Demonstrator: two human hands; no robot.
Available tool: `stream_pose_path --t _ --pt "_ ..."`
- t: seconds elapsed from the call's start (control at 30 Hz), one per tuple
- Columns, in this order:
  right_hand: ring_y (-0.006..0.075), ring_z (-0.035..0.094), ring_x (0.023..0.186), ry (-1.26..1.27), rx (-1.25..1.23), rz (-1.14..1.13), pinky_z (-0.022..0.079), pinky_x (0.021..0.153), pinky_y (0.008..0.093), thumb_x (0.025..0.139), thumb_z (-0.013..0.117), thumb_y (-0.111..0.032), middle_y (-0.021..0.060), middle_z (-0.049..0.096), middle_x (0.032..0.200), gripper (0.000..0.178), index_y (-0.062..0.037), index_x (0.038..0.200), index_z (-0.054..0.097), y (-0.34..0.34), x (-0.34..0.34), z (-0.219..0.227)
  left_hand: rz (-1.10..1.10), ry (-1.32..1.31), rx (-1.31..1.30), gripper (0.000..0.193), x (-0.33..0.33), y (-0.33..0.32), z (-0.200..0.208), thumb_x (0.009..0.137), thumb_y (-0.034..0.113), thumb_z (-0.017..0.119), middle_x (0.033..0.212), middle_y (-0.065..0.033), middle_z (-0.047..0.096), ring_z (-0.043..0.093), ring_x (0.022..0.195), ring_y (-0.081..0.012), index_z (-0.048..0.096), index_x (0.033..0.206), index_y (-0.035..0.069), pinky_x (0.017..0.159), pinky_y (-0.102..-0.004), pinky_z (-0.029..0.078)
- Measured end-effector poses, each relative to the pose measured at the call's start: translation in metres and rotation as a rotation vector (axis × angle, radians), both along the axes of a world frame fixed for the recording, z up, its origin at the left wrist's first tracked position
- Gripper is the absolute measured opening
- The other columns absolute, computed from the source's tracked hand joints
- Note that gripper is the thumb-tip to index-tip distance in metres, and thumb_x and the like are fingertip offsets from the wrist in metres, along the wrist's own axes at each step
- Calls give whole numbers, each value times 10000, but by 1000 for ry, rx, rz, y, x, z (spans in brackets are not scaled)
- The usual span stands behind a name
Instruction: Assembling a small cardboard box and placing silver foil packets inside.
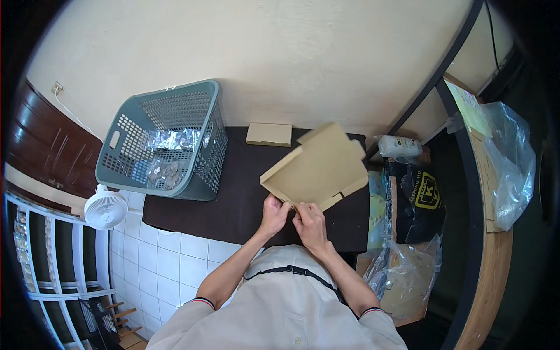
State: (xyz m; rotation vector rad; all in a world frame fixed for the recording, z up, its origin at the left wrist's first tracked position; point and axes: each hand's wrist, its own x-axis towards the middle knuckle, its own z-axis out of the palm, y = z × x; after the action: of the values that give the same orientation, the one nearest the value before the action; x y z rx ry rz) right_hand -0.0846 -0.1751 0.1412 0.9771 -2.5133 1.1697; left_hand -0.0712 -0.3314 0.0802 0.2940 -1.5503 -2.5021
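A brown cardboard box [321, 166], partly folded with a raised side and a flap standing out, is held tilted over the dark tabletop. My left hand [274, 214] pinches its near left corner. Right beside it, my right hand [310, 224] grips the near edge, the fingers of both hands closed and almost touching. The fingertips hide the bit of cardboard between them. Behind the box, near the wall, a flat brown cardboard box or stack [269, 134] lies on the table.
A grey-green plastic basket [204, 149] with clear packets inside stands on the table's left. A white fan [105, 208] is farther left. Plastic-wrapped cardboard [402, 280] sits at the right, by a wooden shelf [490, 280] bearing a clear plastic bag [510, 169].
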Motion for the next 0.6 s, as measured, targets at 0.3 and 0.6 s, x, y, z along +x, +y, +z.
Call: stream_pose_path --t 0.3,0.6 --pt "385 665 1042 55 -35 -230 543 910 476 813 666 88 193 692 1146 473 41 1283 689 -13 9 21 -2 12 -146 247 -4 16 30 1031 -29 597 1226 -84 668 658 1132 -163 550 1273 -18 966 -333 558" --pt "365 674 1008 37 -132 -204 541 857 442 801 818 25 182 713 1068 401 15 1193 732 -6 0 28 65 46 2 345 -7 14 35 1029 -44 534 1315 -117 624 661 1182 -211 498 1369 -1 1022 -411 568"
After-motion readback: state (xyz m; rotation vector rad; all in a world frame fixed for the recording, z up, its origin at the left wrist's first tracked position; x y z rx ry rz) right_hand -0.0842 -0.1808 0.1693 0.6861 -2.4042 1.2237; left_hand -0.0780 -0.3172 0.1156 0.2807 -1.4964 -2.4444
